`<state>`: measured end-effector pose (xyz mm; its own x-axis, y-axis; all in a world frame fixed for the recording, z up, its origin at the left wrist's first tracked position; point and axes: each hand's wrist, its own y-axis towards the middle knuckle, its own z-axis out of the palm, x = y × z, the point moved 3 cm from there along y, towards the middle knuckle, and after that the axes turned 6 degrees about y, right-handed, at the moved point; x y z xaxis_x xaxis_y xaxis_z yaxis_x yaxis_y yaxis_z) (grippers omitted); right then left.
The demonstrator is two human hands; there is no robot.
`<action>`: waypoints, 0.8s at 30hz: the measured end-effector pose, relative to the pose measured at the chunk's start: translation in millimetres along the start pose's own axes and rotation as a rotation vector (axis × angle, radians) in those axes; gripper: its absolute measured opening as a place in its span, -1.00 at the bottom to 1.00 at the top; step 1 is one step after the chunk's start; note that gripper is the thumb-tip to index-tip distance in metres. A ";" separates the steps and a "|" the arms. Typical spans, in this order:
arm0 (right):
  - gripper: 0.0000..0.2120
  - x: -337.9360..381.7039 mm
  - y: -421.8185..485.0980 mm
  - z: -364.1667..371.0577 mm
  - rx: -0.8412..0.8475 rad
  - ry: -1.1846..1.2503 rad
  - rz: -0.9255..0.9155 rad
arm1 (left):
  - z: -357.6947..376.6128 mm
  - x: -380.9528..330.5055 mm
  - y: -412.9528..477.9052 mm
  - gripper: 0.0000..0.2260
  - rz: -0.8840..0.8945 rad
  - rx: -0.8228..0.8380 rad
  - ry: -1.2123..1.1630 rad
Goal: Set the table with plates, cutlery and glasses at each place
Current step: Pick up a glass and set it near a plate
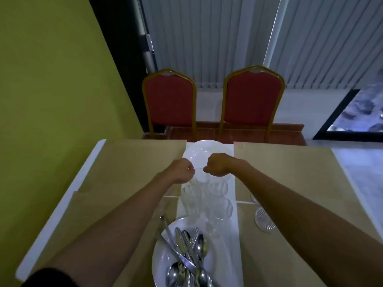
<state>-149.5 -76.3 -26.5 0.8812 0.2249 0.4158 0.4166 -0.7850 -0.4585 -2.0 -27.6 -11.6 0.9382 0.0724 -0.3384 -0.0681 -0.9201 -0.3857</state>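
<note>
Because the clear glasses (207, 199) huddled right beneath the left hand (182, 170) and right hand (218, 164) look thin, slick and breakable, each hand, fingers curled, seems to pinch a rim there, though a hold lower round the body would likely be surer.

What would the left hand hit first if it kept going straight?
Probably the round white ceramic plate just ahead, though the left hand may pass above it; depth is unclear.
</note>
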 end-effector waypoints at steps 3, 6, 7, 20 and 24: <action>-0.74 -10.3 13.9 14.8 0.032 0.004 0.015 | 10.3 3.8 8.6 -0.75 -0.092 -0.002 -0.005; -0.72 -13.3 21.5 26.7 0.051 0.021 0.025 | 19.8 4.5 12.2 -0.79 -0.134 -0.023 0.027; -0.73 -13.5 24.0 29.0 0.046 0.034 0.026 | 22.4 4.7 13.1 -0.80 -0.144 -0.046 0.046; -0.58 79.8 29.9 -10.1 -0.166 0.050 -0.061 | -44.2 75.5 5.1 -0.77 -0.208 -0.243 0.117; -0.58 120.6 42.4 6.9 -0.128 0.107 -0.066 | -54.8 119.6 -4.0 -0.74 -0.194 -0.218 0.090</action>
<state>-24.1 -78.5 -1.2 0.8213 0.2203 0.5262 0.4346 -0.8392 -0.3269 129.0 -36.4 -3.4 0.9535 0.2298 -0.1951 0.1810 -0.9540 -0.2390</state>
